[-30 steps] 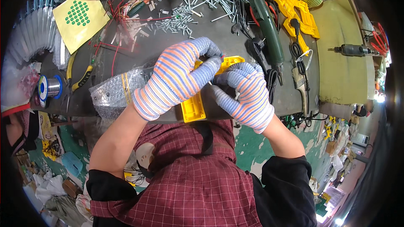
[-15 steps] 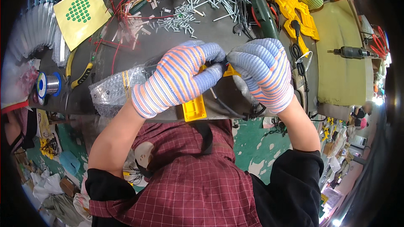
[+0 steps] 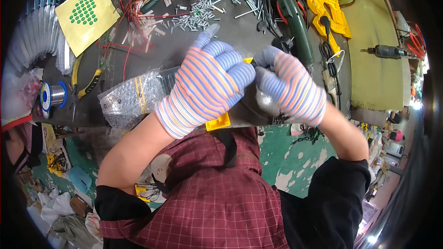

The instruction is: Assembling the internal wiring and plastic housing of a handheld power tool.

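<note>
My left hand (image 3: 205, 83), in a striped knit glove, is closed over a yellow plastic casing (image 3: 218, 122); its index finger points up, the other fingers curl. The casing's lower end shows below the hand, and a yellow corner peeks out by the fingertips. My right hand (image 3: 291, 85), gloved alike and somewhat blurred, has its fingers bent together close to the left fingertips. What they pinch is hidden. Beside my left wrist lies a bubble-wrapped packet (image 3: 124, 97) with yellow bands.
Loose screws (image 3: 200, 16) are heaped at the back. A green power screwdriver (image 3: 295, 27) stands beyond my right hand, with yellow casings (image 3: 330, 11) nearby. Yellow-handled pliers (image 3: 90, 84), a solder spool (image 3: 54, 93), red wires (image 3: 127, 60) and a yellow sticker sheet (image 3: 85, 16) are at left.
My left hand has turned and its index finger has lifted. The right hand has shifted slightly right and down. Less of the yellow casing shows below the left hand.
</note>
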`<state>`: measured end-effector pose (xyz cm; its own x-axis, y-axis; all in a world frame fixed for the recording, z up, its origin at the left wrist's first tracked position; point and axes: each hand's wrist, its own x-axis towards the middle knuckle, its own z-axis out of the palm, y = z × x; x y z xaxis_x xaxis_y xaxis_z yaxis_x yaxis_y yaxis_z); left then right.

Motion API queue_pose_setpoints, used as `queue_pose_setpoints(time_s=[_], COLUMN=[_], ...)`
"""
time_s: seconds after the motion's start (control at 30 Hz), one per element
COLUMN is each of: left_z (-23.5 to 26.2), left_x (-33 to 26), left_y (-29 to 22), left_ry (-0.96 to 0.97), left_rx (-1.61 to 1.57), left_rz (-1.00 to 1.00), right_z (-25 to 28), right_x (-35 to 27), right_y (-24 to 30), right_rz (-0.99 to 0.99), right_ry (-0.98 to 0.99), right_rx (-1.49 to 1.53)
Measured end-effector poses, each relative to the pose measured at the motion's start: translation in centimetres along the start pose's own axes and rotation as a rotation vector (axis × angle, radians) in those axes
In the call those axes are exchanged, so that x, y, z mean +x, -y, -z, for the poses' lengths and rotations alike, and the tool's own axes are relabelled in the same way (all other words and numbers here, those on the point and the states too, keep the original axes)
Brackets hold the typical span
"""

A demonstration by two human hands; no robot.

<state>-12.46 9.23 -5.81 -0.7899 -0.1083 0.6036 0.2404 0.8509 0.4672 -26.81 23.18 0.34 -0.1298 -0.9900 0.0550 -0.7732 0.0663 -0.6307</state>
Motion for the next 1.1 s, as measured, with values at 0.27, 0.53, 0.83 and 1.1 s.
queue_pose_setpoints(time_s=[0.27, 0.53, 0.83, 1.1], left_z=[1.1, 1.3, -0.2, 1.1], left_x=[0.7, 0.5, 0.0, 0.8], left_y=[-0.6, -0.6, 0.0, -1.0], left_ry=[0.055, 0.103, -0.089, 0.146], left_rx=[-0.414, -0.447, 0.101, -0.361], left_rz=[0.387, 0.474, -0.024, 0.497], right_z=[1.1, -0.6, 0.0, 0.6], right_x=[-0.1, -0.5, -0.6, -1.5], right_y=[-0.2, -1.2, -1.0, -1.1], right_rz=[-0.385, 0.29, -0.37, -0.13], right_ry=[-0.061, -0.26, 0.01, -0.217], right_rx=[0.498, -0.469, 0.63, -0.022])
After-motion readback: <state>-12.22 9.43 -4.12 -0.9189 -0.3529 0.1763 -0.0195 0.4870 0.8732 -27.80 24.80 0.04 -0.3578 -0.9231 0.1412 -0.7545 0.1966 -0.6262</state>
